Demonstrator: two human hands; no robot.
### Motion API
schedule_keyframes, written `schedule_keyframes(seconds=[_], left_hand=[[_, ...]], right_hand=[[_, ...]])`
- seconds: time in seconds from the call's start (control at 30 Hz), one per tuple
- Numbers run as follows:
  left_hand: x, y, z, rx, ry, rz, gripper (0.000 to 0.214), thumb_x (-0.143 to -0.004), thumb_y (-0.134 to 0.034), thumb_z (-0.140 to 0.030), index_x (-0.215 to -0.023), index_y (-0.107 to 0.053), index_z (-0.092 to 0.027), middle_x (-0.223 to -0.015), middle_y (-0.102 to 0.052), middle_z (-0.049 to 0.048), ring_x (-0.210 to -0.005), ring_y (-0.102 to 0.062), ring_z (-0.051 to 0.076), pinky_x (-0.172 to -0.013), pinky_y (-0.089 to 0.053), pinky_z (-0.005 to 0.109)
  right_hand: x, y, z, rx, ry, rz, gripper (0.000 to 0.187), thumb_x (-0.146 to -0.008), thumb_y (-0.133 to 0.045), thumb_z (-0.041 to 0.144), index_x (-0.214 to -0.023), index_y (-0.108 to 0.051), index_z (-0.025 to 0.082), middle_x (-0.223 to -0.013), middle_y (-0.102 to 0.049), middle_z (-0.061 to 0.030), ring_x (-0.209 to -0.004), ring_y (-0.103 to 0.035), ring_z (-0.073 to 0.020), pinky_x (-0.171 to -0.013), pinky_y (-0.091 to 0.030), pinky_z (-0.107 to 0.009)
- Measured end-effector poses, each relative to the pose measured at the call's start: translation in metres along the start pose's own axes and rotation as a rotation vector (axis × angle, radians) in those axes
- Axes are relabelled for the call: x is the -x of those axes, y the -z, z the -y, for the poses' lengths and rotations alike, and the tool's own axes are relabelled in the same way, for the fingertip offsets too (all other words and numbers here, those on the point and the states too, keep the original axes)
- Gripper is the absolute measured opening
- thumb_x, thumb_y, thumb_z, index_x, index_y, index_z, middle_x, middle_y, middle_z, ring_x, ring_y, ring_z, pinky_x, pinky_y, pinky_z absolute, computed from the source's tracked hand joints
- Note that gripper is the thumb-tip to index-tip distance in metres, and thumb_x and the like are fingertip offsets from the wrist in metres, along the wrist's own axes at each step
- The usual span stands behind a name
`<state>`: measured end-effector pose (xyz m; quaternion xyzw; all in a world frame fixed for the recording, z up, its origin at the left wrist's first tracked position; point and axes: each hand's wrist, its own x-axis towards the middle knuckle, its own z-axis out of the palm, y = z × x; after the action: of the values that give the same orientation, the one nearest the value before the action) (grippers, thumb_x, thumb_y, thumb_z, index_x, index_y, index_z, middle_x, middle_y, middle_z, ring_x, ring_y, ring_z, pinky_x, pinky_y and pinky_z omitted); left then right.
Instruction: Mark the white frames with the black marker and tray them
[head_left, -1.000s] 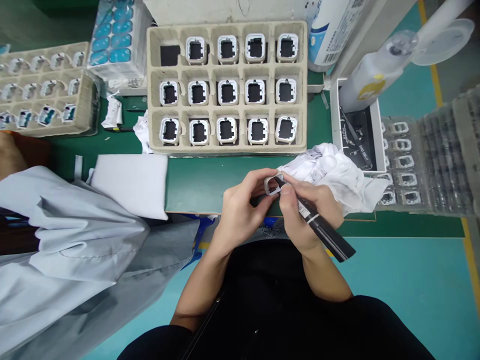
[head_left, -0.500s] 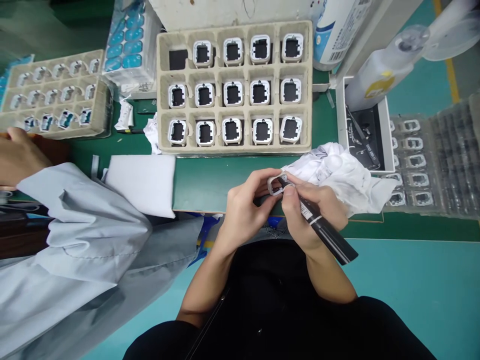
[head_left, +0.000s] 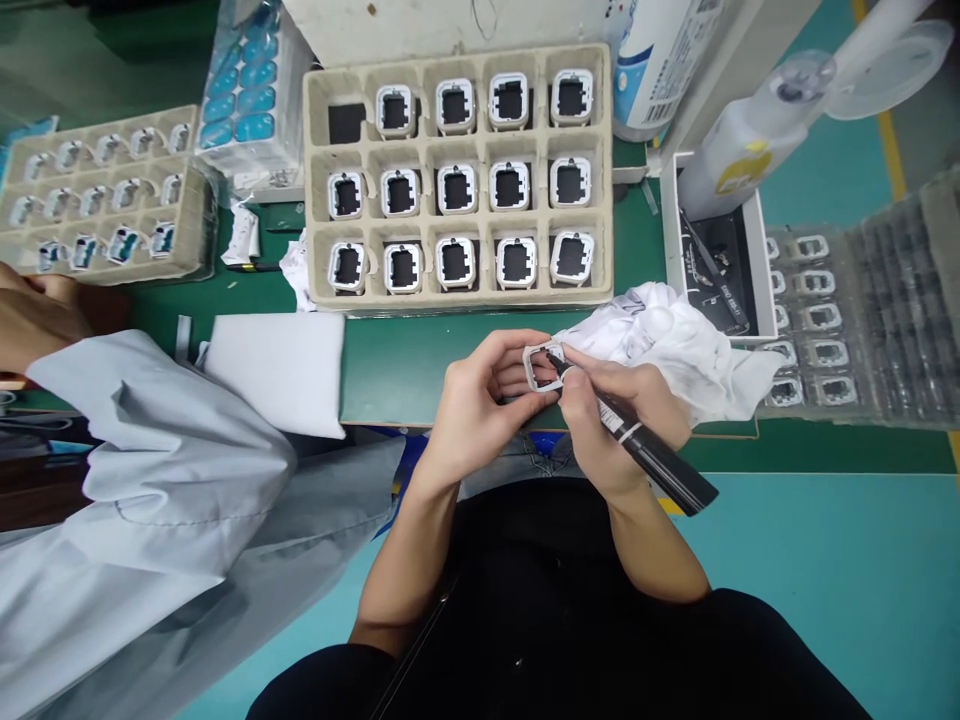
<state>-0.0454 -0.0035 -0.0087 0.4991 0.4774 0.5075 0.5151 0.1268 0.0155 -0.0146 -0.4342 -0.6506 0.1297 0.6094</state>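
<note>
Right hand [head_left: 600, 455] closes round a thick black pen [head_left: 664, 465], its tip at the upper inner edge of a small white frame [head_left: 529, 368]; the left hand [head_left: 476, 405] holds that frame between thumb and fingers, over the table's [head_left: 397, 370] near edge. Half a second ago the frame stood more edge-on; now it is turned so its opening faces up more squarely, with left fingers showing through. Just beyond the right hand lies a crumpled white cloth [head_left: 667, 350]; well to the left is a white foam pad [head_left: 277, 370]. Farther off, a moulded tray [head_left: 375, 302] carries fourteen similar frames, and a large white bottle [head_left: 649, 80] stands behind its right end.
</note>
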Motion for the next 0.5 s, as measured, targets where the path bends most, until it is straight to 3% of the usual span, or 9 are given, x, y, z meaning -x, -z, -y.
schedule_keyframes(seconds=[0.17, 0.37, 0.5], left_hand=[[-0.0009, -0.0010, 0.0015, 0.027, -0.015, -0.003, 0.044, -0.103, -0.100, -0.024, -0.143, -0.081, -0.025, -0.126, -0.095, 0.0077, -0.117, -0.097, 0.023, -0.105, -0.084, 0.033], [-0.0007, -0.0034, 0.0021, -0.034, -0.052, -0.008, 0.042, -0.107, -0.100, -0.032, -0.143, -0.080, -0.026, -0.129, -0.096, 0.0081, -0.118, -0.098, 0.025, -0.107, -0.084, 0.036], [-0.0003, -0.0044, 0.0034, -0.051, -0.106, -0.010, 0.038, -0.108, -0.095, -0.024, -0.143, -0.080, -0.027, -0.130, -0.096, 0.0063, -0.119, -0.098, 0.023, -0.109, -0.082, 0.032]], right_hand=[[-0.0016, -0.0024, 0.0008, 0.001, 0.013, -0.005, 0.008, -0.114, -0.086, 0.033, -0.108, -0.081, 0.031, -0.112, -0.100, -0.0031, -0.077, -0.096, -0.0259, -0.060, -0.077, -0.034], [-0.0027, -0.0024, 0.0007, -0.002, 0.022, -0.009, 0.007, -0.113, -0.087, 0.032, -0.110, -0.081, 0.031, -0.111, -0.100, -0.0027, -0.080, -0.097, -0.0272, -0.059, -0.076, -0.035], [-0.0026, -0.0025, 0.0010, -0.002, 0.017, -0.011, 0.008, -0.114, -0.087, 0.032, -0.110, -0.081, 0.031, -0.114, -0.100, -0.0039, -0.075, -0.095, -0.0256, -0.058, -0.074, -0.034]])
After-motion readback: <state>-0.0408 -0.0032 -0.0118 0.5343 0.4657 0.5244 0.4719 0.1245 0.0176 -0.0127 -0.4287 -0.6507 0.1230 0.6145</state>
